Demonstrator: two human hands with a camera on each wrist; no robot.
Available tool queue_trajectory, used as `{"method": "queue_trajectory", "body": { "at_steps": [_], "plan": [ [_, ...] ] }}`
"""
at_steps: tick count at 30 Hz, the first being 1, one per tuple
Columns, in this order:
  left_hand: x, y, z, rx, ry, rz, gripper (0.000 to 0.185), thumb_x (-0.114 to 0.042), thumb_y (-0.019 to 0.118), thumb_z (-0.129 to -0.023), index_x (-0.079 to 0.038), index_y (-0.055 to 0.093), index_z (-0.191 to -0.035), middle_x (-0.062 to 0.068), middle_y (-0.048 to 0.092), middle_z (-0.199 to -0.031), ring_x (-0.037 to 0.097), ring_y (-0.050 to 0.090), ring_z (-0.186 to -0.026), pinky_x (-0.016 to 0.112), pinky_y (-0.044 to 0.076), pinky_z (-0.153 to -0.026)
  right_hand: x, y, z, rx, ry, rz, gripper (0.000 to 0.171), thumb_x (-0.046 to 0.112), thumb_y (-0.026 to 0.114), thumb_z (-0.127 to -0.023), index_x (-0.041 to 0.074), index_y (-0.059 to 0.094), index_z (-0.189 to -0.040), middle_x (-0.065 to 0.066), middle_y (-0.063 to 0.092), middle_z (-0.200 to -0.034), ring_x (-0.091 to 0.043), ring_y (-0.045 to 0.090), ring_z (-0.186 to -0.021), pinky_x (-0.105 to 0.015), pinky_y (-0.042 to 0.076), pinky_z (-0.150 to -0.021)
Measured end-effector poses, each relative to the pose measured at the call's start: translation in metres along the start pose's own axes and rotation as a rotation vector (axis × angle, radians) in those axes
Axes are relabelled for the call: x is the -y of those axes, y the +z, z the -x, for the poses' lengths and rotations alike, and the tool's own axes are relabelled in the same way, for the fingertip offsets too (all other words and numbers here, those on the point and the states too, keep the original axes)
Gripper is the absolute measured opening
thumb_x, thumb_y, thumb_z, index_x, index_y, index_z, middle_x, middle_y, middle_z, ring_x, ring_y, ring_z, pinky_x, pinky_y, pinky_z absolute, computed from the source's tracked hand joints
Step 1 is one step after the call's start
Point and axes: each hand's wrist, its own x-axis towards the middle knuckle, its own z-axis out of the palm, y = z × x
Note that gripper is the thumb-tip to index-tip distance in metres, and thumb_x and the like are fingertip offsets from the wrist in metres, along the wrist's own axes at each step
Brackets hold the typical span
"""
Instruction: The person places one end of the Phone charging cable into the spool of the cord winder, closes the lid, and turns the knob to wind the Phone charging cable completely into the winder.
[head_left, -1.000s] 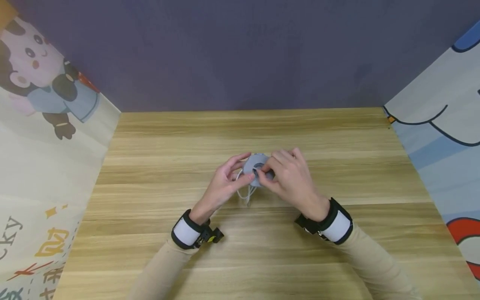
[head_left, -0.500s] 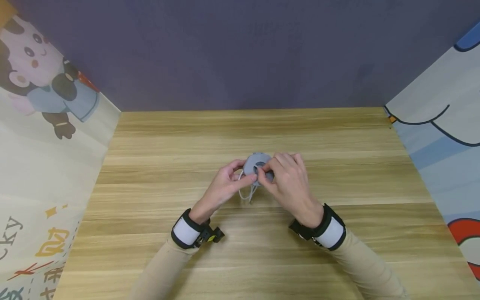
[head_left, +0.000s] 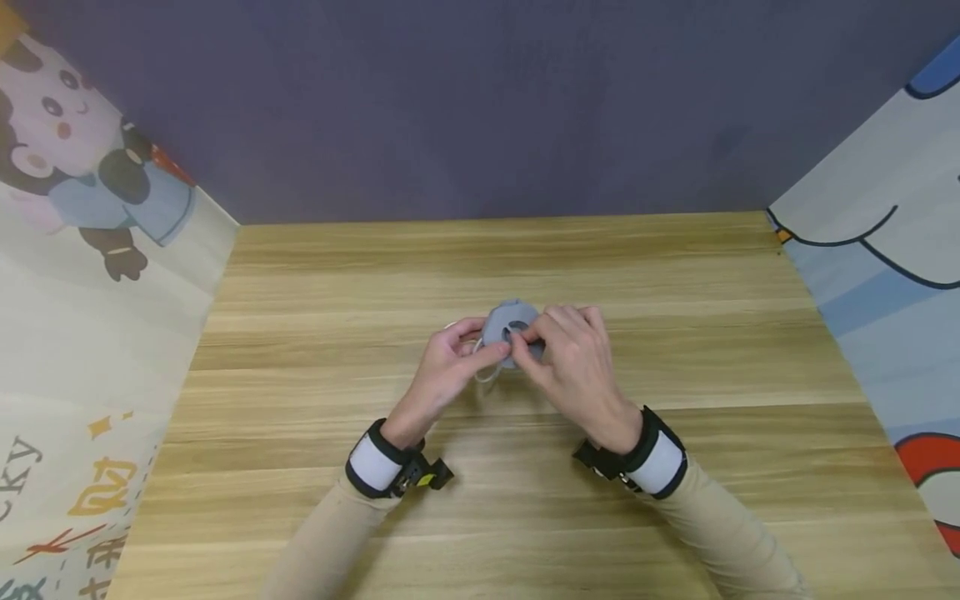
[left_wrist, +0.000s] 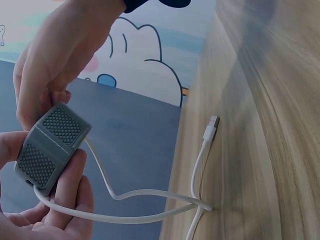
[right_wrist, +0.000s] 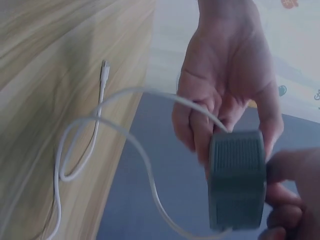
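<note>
Both hands hold a grey reel [head_left: 512,332] a little above the middle of the table [head_left: 675,350]. The left hand [head_left: 447,371] grips its left side, thumb in front and fingers curled behind. The right hand [head_left: 573,358] pinches the reel's front with thumb and forefinger, the other fingers bent near it. A white cable [left_wrist: 150,197] comes out of the reel, hangs in loops, and its end with the plug [left_wrist: 211,128] lies on the table.
</note>
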Motion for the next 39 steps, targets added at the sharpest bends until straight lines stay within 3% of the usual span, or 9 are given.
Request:
{"method": "queue_trajectory", "body": {
  "at_steps": [9, 16, 20, 22, 26, 31, 36, 39],
  "plan": [
    [-0.001, -0.004, 0.001, 0.023, 0.003, -0.014, 0.05, -0.019, 0.072, -0.095, 0.0, 0.059, -0.139, 0.017, 0.069, -0.131, 0.026, 0.071, -0.111, 0.055, 0.053, -0.101, -0.015, -0.009, -0.007, 0.08, -0.129, -0.084, 0.01, 0.012, 0.078, -0.09, 0.005, 0.071, -0.092, -0.004, 0.063, -0.083, -0.022, 0.057, -0.077, -0.037, 0.037, -0.07],
    [-0.003, -0.006, 0.002, 0.033, 0.011, -0.006, 0.049, -0.017, 0.071, -0.095, 0.001, 0.059, -0.139, 0.018, 0.069, -0.131, 0.026, 0.07, -0.113, 0.051, 0.055, -0.101, -0.025, -0.022, -0.015, 0.255, -0.259, -0.098, 0.024, 0.011, 0.076, -0.092, 0.014, 0.074, -0.115, -0.002, 0.065, -0.103, -0.021, 0.057, -0.091, -0.036, 0.037, -0.077],
    [-0.003, -0.007, 0.003, 0.044, 0.015, -0.011, 0.048, -0.015, 0.071, -0.096, 0.002, 0.059, -0.139, 0.018, 0.068, -0.132, 0.027, 0.07, -0.115, 0.04, 0.057, -0.098, -0.028, -0.028, -0.02, 0.341, -0.336, -0.046, 0.031, 0.006, 0.079, -0.089, 0.02, 0.076, -0.117, 0.0, 0.064, -0.105, -0.02, 0.056, -0.091, -0.036, 0.039, -0.078],
    [-0.003, -0.007, 0.004, 0.045, 0.016, -0.021, 0.047, -0.015, 0.071, -0.095, 0.001, 0.06, -0.138, 0.018, 0.068, -0.133, 0.027, 0.07, -0.115, 0.036, 0.057, -0.097, -0.029, -0.03, -0.023, 0.374, -0.379, -0.02, 0.042, -0.004, 0.082, -0.083, 0.021, 0.077, -0.116, 0.0, 0.064, -0.105, -0.021, 0.058, -0.093, -0.037, 0.042, -0.08],
    [-0.003, -0.008, 0.004, 0.055, 0.018, -0.057, 0.046, -0.016, 0.072, -0.095, -0.001, 0.062, -0.137, 0.014, 0.065, -0.135, 0.024, 0.07, -0.114, 0.032, 0.056, -0.097, -0.031, -0.035, -0.031, 0.426, -0.487, 0.049, 0.053, -0.007, 0.088, -0.073, 0.023, 0.077, -0.116, -0.001, 0.064, -0.109, -0.022, 0.06, -0.098, -0.038, 0.047, -0.085],
    [-0.003, -0.01, 0.001, 0.088, 0.02, -0.066, 0.046, -0.016, 0.074, -0.093, -0.001, 0.064, -0.136, 0.013, 0.069, -0.13, 0.023, 0.07, -0.114, 0.031, 0.055, -0.097, -0.032, -0.04, -0.045, 0.465, -0.658, 0.167, 0.044, 0.006, 0.09, -0.076, 0.024, 0.077, -0.113, 0.0, 0.065, -0.112, -0.02, 0.058, -0.099, -0.037, 0.047, -0.086],
    [-0.003, -0.013, 0.0, 0.129, 0.03, -0.049, 0.048, -0.014, 0.074, -0.093, 0.001, 0.061, -0.137, 0.015, 0.069, -0.13, 0.025, 0.069, -0.116, 0.032, 0.056, -0.097, -0.028, -0.044, -0.056, 0.417, -0.853, 0.286, 0.032, 0.01, 0.086, -0.081, 0.022, 0.075, -0.109, 0.0, 0.064, -0.104, -0.019, 0.056, -0.093, -0.033, 0.046, -0.083],
    [-0.002, -0.014, 0.0, 0.153, 0.034, -0.03, 0.048, -0.012, 0.073, -0.094, 0.003, 0.06, -0.138, 0.017, 0.069, -0.13, 0.025, 0.069, -0.116, 0.031, 0.057, -0.096, -0.027, -0.045, -0.059, 0.387, -0.919, 0.343, 0.026, 0.014, 0.084, -0.084, 0.021, 0.075, -0.107, 0.0, 0.062, -0.099, -0.019, 0.053, -0.088, -0.032, 0.045, -0.08]
  ]
}}
